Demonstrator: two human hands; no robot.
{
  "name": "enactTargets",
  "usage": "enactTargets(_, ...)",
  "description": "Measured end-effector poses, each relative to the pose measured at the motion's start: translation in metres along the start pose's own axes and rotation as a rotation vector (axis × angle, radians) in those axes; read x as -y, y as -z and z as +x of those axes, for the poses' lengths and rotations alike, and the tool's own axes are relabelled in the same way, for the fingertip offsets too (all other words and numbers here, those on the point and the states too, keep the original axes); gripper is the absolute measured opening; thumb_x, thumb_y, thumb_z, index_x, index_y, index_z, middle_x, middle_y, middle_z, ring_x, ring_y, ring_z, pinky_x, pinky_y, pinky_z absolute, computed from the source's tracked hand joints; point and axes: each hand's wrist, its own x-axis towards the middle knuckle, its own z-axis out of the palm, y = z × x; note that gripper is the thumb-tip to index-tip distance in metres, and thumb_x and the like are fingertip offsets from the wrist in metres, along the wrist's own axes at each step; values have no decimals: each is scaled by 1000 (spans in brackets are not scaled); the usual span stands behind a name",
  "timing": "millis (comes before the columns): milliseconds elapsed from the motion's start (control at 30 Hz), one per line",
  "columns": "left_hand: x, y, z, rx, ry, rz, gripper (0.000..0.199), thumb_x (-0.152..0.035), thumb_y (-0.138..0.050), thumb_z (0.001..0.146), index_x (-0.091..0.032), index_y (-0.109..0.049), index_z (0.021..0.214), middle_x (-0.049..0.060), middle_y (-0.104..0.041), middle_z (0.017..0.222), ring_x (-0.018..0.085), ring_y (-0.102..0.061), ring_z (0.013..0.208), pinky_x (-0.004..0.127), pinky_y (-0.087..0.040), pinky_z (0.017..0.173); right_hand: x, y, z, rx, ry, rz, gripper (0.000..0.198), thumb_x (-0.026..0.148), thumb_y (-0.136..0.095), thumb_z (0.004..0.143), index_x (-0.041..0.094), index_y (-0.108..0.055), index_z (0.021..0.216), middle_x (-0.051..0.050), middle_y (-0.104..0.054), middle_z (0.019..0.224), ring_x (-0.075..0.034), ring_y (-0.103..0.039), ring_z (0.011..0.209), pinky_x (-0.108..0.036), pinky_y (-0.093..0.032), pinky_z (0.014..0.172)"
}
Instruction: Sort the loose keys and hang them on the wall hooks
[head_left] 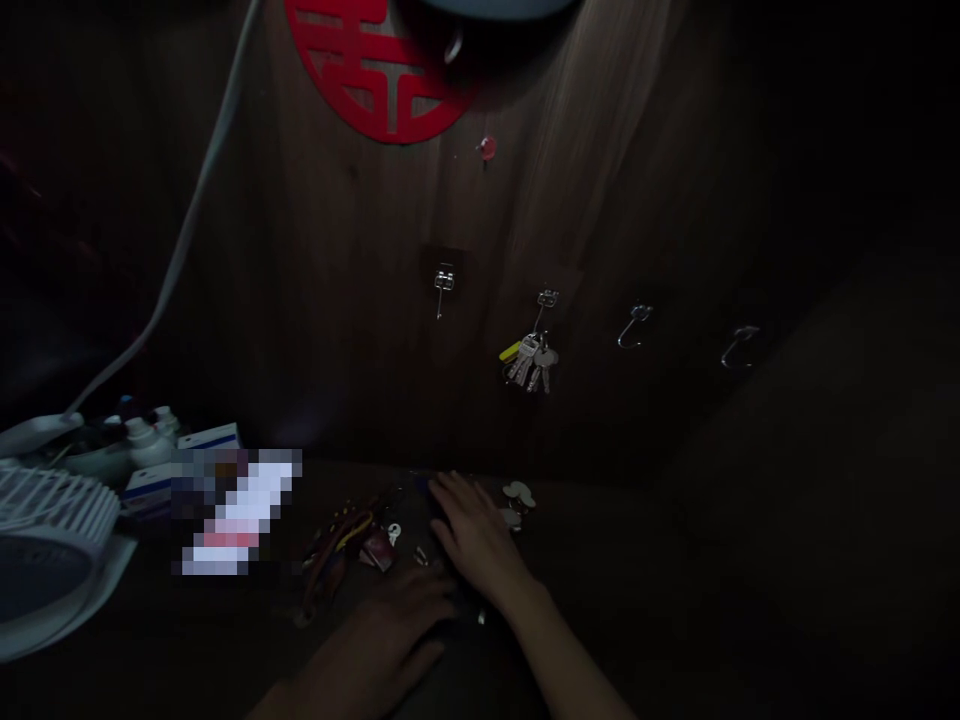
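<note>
In dim light, my right hand (476, 530) lies palm down near the wall with its fingers stretched forward. Just to its right are several flat, rounded metal pieces (519, 494) that look like key heads. Closer to me, my left hand (397, 620) hovers or rests low over the surface with fingers apart. Beyond it lies a tangle of brown and yellow straps (343, 540), beside a dark red pouch-like piece (378, 550) and a silver key (394, 533). A small metal piece (421, 555) sits between my hands. Neither hand shows anything held; what is under the palms is hidden.
On the wooden wall (360, 330), a bunch of keys (531, 362) hangs from one of several hooks (636, 326). A red round ornament (397, 120) is above. At left stand a white fan (60, 500), bottles (146, 440) and boxes (154, 487); a white cable (199, 200) hangs there.
</note>
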Motion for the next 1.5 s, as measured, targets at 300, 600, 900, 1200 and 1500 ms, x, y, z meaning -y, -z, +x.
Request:
enactTargets(300, 25, 13, -1, -256, 122, 225, 33, -23, -51, 87, -26, -54, 119, 6, -60, 124, 25, -52, 117, 48, -35, 104, -1, 1, -5, 104, -39, 47, 47, 29, -45, 89, 24, -40, 136, -4, -46, 139, -24, -32, 133, -49, -21, 109)
enactTargets(600, 43, 17, -8, -409, 269, 487, 48, -27, -53, 84, -15, -44, 130, 14, -60, 124, 29, -55, 113, 47, -43, 96, -24, 22, -18, 5, -47, 136, 29, 22, -42, 91, 25, -65, 107, -4, -69, 108, -20, -59, 108, -44, -30, 104)
enactTargets(900, 35, 17, -7, -290, 186, 488, 19, -33, -56, 83, -28, -67, 98, 5, -67, 108, 27, -59, 104, 54, -35, 99, -23, 26, -19, 5, -110, 81, 25, 22, -46, 89, 25, -66, 104, -3, -66, 100, -19, -59, 94, -34, -40, 86)
enactTargets(1200, 13, 19, 1, -265, 122, 324, 17, -24, -49, 87, -22, -66, 82, 2, -70, 85, 21, -64, 84, 52, -39, 96, -15, 10, -8, 42, -214, -26, 20, 25, -54, 84, 25, -68, 99, -5, -64, 105, -23, -54, 102, -37, -33, 87)
enactTargets(1500, 23, 16, 4, -410, 151, 161, 17, -25, -52, 85, -27, -66, 94, 1, -72, 90, 22, -67, 87, 47, -45, 93, -7, 13, -10, -25, -241, 390, 9, 19, -54, 80, 22, -62, 83, 0, -66, 86, -18, -57, 85, -31, -37, 79)
